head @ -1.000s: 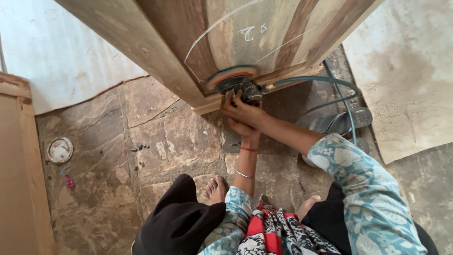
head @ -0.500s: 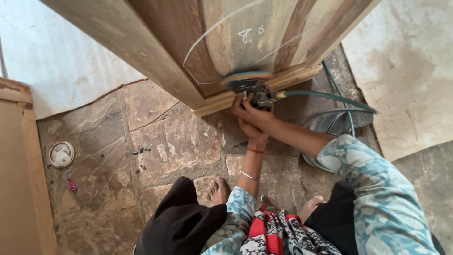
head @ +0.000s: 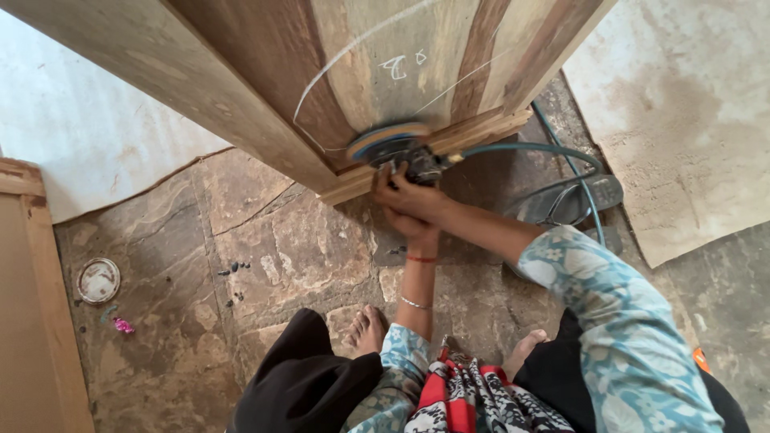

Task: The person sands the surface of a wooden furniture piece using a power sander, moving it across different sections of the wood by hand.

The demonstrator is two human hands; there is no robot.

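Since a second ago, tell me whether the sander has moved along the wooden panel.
Yes. The sander has slid right along the panel's bottom rail, toward the sandal, judged against the chalk mark above it. Both hands grip it.

Sander [head: 399,150] pressed against lower edge of the wooden panel [head: 385,64], both hands [head: 407,200] on it. Hose [head: 553,156] runs right over the sandal [head: 565,200] on the floor [head: 265,248]. Round lid [head: 99,281] near floor's left edge.
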